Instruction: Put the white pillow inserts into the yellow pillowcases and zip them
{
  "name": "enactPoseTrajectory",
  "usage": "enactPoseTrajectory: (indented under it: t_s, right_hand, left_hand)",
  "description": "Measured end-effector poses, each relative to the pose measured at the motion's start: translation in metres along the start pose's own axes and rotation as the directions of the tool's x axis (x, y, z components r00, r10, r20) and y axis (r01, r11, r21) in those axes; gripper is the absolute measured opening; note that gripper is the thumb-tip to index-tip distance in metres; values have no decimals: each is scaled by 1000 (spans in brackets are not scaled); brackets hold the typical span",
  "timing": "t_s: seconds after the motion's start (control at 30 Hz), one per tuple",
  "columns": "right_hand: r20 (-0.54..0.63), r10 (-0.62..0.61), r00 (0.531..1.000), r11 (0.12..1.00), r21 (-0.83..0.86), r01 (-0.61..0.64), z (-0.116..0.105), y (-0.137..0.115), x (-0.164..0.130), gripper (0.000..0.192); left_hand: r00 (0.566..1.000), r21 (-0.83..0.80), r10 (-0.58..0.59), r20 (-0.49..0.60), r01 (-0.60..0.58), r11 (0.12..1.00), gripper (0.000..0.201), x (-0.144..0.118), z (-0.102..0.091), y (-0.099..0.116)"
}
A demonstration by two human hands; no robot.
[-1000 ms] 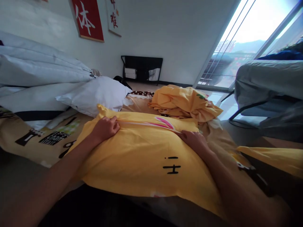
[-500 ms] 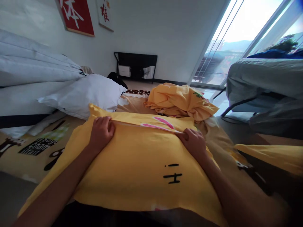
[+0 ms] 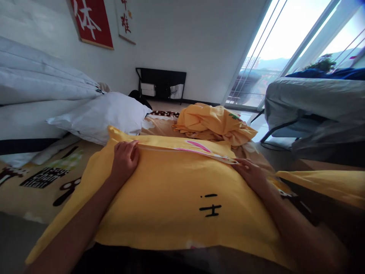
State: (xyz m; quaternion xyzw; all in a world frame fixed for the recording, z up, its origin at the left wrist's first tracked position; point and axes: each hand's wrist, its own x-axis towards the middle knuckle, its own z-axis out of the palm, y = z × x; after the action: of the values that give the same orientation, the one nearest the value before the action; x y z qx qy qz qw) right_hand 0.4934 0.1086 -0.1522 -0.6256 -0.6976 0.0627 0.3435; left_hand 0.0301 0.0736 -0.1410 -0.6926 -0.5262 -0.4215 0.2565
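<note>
A pillow in a yellow pillowcase with black marks and a pink print lies on the bed in front of me. My left hand pinches the far seam of the pillowcase near its left corner. My right hand grips the same far edge toward the right end, fingers closed on the fabric. The opening between the two hands runs in a straight line.
A white pillow and folded white bedding lie to the left. A crumpled yellow cloth sits beyond the pillow. The printed bed sheet lies underneath. A grey covered bed and a large window stand at right.
My right hand has slid to the right along the far edge of the pillowcase, drawing the seam straighter. The left hand has stayed near the left corner.
</note>
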Motion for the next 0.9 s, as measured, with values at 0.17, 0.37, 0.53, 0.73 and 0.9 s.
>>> enactPoseTrajectory:
  t_s: [0.17, 0.37, 0.53, 0.73, 0.9]
  right_hand:
    - [20, -3, 1000, 1000, -30, 3, -3, -16, 7, 40]
    - [59, -21, 998, 998, -63, 25, -15, -31, 26, 21]
    - [226, -57, 972, 998, 46, 48, -22, -30, 40, 46]
    - [307, -133, 942, 989, 108, 104, -7, -25, 68, 55]
    - [228, -152, 962, 979, 166, 115, 10, -13, 70, 54]
  left_hand:
    - [988, 19, -147, -51, 148, 989, 34, 0, -1, 1]
    - [895, -132, -446, -10, 441, 887, 34, 2, 5, -16]
    - [816, -243, -560, 143, 578, 779, 33, 8, 4, -21]
    - [764, -300, -628, 150, 640, 707, 36, 11, 7, -22]
    - [785, -313, -598, 160, 615, 724, 38, 10, 7, -20]
